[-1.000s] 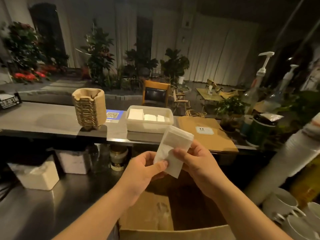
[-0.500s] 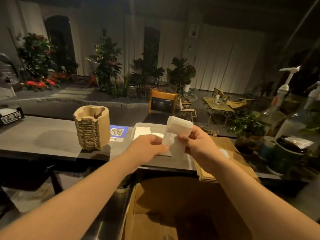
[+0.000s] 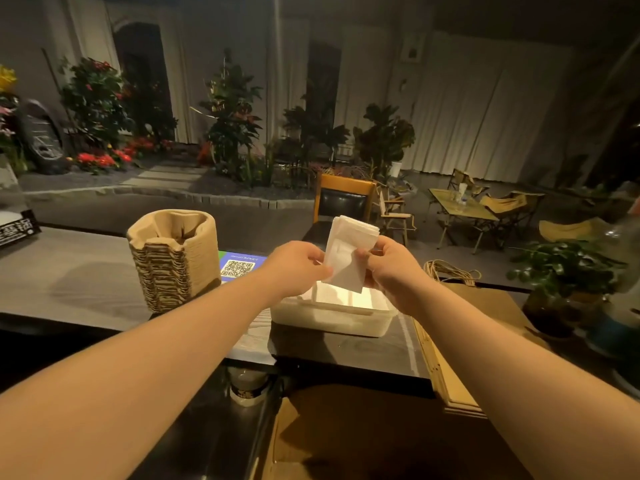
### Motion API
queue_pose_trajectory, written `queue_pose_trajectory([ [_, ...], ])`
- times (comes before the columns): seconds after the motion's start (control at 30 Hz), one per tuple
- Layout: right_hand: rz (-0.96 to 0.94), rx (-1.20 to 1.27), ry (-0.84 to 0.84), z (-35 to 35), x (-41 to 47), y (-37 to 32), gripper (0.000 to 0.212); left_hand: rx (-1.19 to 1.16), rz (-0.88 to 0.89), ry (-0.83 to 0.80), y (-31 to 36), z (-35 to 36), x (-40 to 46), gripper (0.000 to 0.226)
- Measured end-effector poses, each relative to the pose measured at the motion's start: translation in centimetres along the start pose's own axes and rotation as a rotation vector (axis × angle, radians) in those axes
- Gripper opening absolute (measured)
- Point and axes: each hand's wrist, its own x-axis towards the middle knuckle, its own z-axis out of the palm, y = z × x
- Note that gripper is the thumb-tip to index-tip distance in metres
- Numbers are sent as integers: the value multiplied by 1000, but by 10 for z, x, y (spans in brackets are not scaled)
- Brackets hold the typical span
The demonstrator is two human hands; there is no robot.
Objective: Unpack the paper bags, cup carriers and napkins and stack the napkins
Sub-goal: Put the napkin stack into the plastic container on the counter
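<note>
Both hands hold a small bundle of white napkins (image 3: 349, 251) upright above a white plastic tub (image 3: 332, 320) on the counter. My left hand (image 3: 294, 268) pinches its lower left edge. My right hand (image 3: 391, 265) grips its right side. Inside the tub lie more white napkins (image 3: 346, 296), partly hidden by my hands. A tall stack of brown pulp cup carriers (image 3: 175, 258) stands on the counter to the left. Flat brown paper bags (image 3: 474, 327) lie stacked to the right of the tub, their twine handles (image 3: 450, 270) at the far end.
An open cardboard box (image 3: 363, 438) sits below the counter edge, near me. A blue QR-code sign (image 3: 239, 266) lies between the carriers and the tub. A potted plant (image 3: 564, 271) and bottles crowd the counter's right end. A black sign (image 3: 17, 230) sits far left.
Both hands carried the napkin bundle up from over the cardboard box and forward, so it now hangs directly over the tub. My view moved closer to the counter.
</note>
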Motion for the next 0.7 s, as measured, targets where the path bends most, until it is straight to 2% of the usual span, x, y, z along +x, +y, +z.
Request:
queue_pose_trajectory([
  [0.27,206,-252,-33,9,25,12,4,84,-91,-1,-21,10,20,56],
  [0.33,277,-321,-76,9,24,11,9,95,-90,26,-26,12,21,52],
  [0.4,320,-389,-89,10,25,12,4,82,-75,65,-27,13,21,44],
  [0.5,350,-486,-95,15,31,17,15,99,19,103,-30,17,21,30],
  [0.6,275,-583,-62,19,37,25,11,208,152,116,-30,23,22,15],
  [0.7,153,-691,-11,20,38,30,10,291,195,101,-32,28,24,18],
])
